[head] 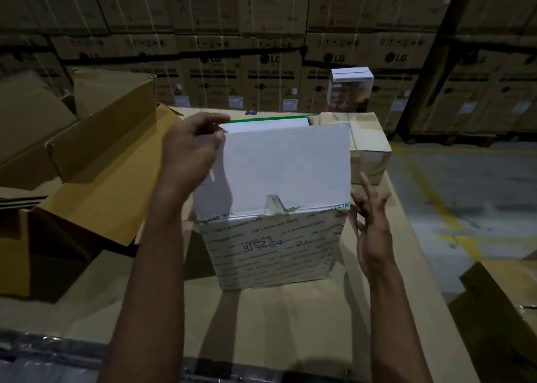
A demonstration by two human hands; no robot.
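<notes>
The box (pixel 273 249) stands on the counter (pixel 290 324), directly below the left fingers and just left of the right ones. Opening looks partly done: the tape at the front seam is split, and the near flap (pixel 284 164) stands upright. Beyond the left fingertips a second white flap with a green edge (pixel 267 120) lies across the opening, so the contents are hidden. What seems left is to fold the raised flap fully back and lift that inner one.

The left hand (pixel 191 150) reaches forward with a straight forearm, its fingers and thumb pinching the raised flap's upper left corner. The right hand (pixel 372 217) is released and holds nothing. Its fingers are spread and point up beside the box's right top edge; whether they touch it cannot be told.
</notes>
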